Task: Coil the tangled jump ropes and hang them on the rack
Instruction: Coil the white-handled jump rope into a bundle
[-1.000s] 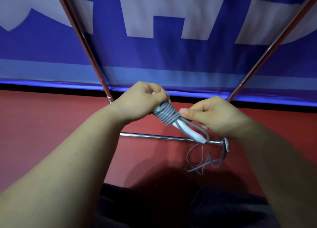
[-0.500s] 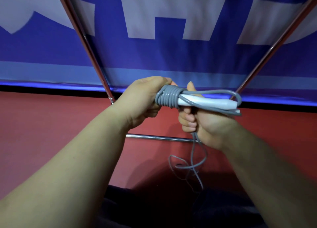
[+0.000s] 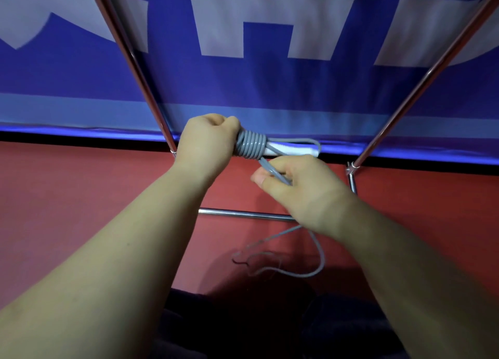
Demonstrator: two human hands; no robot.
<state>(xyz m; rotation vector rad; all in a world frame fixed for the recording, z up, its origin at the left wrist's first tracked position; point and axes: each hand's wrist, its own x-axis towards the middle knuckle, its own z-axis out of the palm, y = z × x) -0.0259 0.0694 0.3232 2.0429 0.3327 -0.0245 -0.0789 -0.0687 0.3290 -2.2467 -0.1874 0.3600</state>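
right hand [image 3: 305, 188] dropped below handle, pinching grey rope [image 3: 249, 147], left hand [image 3: 208, 142] gripping coil

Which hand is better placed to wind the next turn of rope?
The right hand: it already pinches the loose rope just below the coil, while the left hand grips the bundle.

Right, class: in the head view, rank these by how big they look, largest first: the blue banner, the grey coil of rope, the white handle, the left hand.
1. blue banner, by far
2. left hand
3. and 4. grey coil and white handle look alike; the handle is partly hidden, so unranked.
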